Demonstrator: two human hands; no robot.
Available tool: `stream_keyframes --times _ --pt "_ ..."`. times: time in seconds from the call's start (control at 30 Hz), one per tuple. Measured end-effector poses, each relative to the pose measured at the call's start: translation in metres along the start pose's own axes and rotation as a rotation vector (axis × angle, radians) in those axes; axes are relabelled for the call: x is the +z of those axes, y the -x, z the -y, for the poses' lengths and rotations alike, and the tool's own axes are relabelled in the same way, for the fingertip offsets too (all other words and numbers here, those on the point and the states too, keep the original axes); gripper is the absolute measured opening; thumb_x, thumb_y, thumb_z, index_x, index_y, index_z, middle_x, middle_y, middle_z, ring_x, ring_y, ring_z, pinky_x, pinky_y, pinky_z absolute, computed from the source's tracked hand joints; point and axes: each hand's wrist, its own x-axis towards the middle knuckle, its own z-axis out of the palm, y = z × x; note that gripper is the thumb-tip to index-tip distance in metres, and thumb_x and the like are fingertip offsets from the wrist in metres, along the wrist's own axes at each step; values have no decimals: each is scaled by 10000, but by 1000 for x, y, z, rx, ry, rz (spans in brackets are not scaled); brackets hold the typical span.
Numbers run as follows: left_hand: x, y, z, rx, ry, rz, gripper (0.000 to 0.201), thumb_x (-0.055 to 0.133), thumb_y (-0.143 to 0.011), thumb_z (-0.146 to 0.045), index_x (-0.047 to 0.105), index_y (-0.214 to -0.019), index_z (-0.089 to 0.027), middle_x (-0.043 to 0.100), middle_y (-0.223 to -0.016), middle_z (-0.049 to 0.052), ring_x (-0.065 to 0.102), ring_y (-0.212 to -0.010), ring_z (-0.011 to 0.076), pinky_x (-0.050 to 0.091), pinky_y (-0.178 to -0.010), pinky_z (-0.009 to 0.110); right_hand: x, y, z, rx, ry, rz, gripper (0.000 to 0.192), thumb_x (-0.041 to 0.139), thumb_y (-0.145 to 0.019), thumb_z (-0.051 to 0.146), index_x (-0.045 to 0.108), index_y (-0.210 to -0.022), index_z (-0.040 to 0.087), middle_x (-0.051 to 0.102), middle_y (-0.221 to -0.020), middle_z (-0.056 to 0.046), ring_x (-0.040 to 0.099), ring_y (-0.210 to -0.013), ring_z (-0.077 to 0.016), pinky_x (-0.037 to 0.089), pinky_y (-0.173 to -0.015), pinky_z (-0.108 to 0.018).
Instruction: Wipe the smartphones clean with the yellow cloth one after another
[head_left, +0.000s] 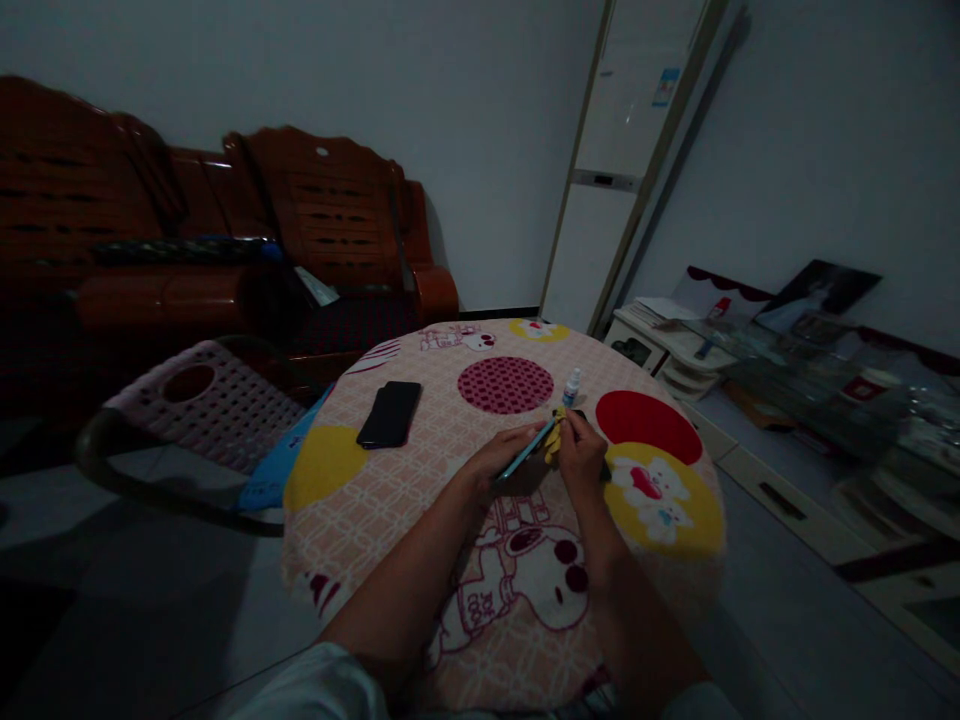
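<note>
My left hand (504, 452) is closed around a thin, light-blue-edged phone (526, 452), tilted over the table. In my right hand (583, 448) a yellow cloth (554, 437) is pinched, its loose part hanging beside the phone's upper end. Whether the cloth touches the phone I cannot tell. Just beyond the hands stands a small white bottle (572, 388) with a blue label, upright. A dark object, partly hidden, lies behind my right hand. Further left, a black phone (390, 414) rests flat, seemingly on top of another dark flat item.
A patterned cloth covers the round table (427, 480). To the left stands a woven chair (206, 400) with a blue bag (281, 465) on it. Wooden armchairs (322, 210) line the back wall. A tall white cabinet unit (592, 230) and a low glass-topped cabinet (780, 380) stand to the right.
</note>
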Motion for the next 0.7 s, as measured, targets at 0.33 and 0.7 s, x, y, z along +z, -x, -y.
stream_keyframes --times 0.33,0.7 --pt "-5 1 -2 65 -5 -28 391 741 -696 -276 679 -1052 -126 671 -770 54 560 -532 97 424 -496 180 8 8 16 -18 -180 43 280 495 -853 238 714 -1007 158 731 -930 -96 681 -864 -213 538 -798 -332" --pt "-12 3 -6 114 51 -41 247 746 -664 -279 659 -860 -156 630 -690 16 576 -567 120 468 -539 211 15 18 37 -139 -298 243 261 510 -838 170 713 -999 200 730 -941 -70 684 -867 -191 540 -804 -316"
